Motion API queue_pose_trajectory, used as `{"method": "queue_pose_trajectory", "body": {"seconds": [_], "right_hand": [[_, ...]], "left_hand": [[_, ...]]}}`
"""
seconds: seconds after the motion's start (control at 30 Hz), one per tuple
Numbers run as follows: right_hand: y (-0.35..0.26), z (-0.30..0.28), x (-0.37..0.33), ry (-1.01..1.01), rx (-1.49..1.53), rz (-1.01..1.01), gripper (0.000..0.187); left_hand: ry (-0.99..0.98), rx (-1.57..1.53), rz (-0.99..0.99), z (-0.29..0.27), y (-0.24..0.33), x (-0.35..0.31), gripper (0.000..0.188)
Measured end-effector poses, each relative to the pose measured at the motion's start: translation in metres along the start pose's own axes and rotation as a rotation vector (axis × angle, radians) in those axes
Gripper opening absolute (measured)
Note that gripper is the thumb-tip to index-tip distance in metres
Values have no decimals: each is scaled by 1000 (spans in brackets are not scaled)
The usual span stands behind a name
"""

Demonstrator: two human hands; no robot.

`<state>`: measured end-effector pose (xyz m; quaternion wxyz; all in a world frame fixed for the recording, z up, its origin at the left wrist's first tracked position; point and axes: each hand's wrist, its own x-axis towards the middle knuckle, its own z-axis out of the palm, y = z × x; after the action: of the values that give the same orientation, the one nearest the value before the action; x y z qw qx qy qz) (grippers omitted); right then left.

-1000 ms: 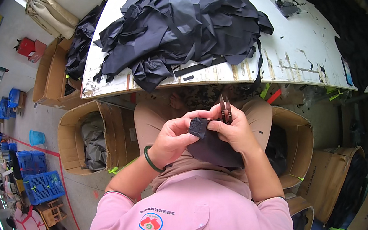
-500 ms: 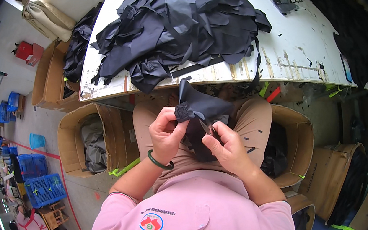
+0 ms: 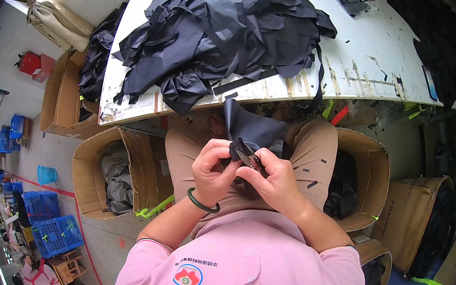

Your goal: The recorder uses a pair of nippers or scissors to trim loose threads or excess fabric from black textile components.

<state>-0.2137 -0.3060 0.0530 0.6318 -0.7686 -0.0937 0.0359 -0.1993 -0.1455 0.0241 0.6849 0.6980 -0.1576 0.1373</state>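
My left hand (image 3: 213,170) pinches a bunched edge of a black fabric piece (image 3: 257,128) between thumb and fingers. The rest of that piece hangs over my lap, toward the table. In my right hand (image 3: 277,180) is a small pair of thread snips (image 3: 244,157), with metal blades against the bunched edge beside my left fingertips. Most of the handle is hidden inside my right fingers. A large heap of black fabric pieces (image 3: 213,32) lies on the white table (image 3: 364,51) in front of me.
Cardboard boxes holding dark fabric stand at my left (image 3: 84,173) and right (image 3: 374,183). Small black scraps lie on my trouser leg (image 3: 317,153) and the table. A clear plastic bag (image 3: 352,3) sits at the table's far side. Blue crates (image 3: 56,235) stand farther left.
My left hand has moved right and slightly down, nearer my right hand. The bunched fabric has turned, and the snips' blades now meet it more closely.
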Motion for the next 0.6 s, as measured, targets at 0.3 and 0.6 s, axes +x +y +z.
{"method": "queue_pose_trajectory", "body": {"seconds": [0.3,0.6], "right_hand": [[1,-4,-2,-21,0,18,30],[-2,-3,-2,-18,28,16,28]], "left_hand": [[-5,-15,16,-1,1,1,16],[-110,-27,12,-8,-2,-3,18]]}}
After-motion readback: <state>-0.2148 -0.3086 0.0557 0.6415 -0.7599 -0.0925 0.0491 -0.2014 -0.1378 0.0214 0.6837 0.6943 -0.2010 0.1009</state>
